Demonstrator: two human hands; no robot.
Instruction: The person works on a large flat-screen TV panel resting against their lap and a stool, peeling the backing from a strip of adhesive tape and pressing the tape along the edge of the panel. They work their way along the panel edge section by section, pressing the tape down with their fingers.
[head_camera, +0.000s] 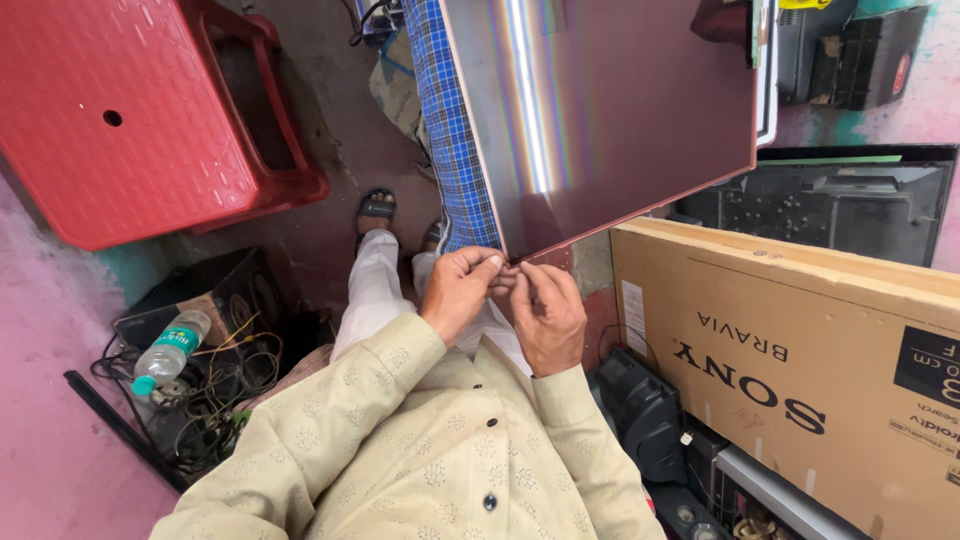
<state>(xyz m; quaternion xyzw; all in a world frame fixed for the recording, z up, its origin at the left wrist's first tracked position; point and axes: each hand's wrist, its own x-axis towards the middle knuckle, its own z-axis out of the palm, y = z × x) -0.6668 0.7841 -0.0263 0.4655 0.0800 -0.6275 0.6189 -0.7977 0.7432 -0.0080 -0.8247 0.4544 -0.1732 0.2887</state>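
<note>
Glossy panel (610, 110) corner between left hand (458, 292), right hand (545, 315).

Both hands' fingers (497, 270) at screen panel (610, 110) corner

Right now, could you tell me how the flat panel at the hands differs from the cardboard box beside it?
The flat panel is glossy, dark maroon and reflects streaks of light; the cardboard box is matt brown with printing. The panel is a thin sheet, while the box is a thick carton. The left hand and right hand pinch the panel's near corner; neither touches the box. Both are large and rectangular.
</note>
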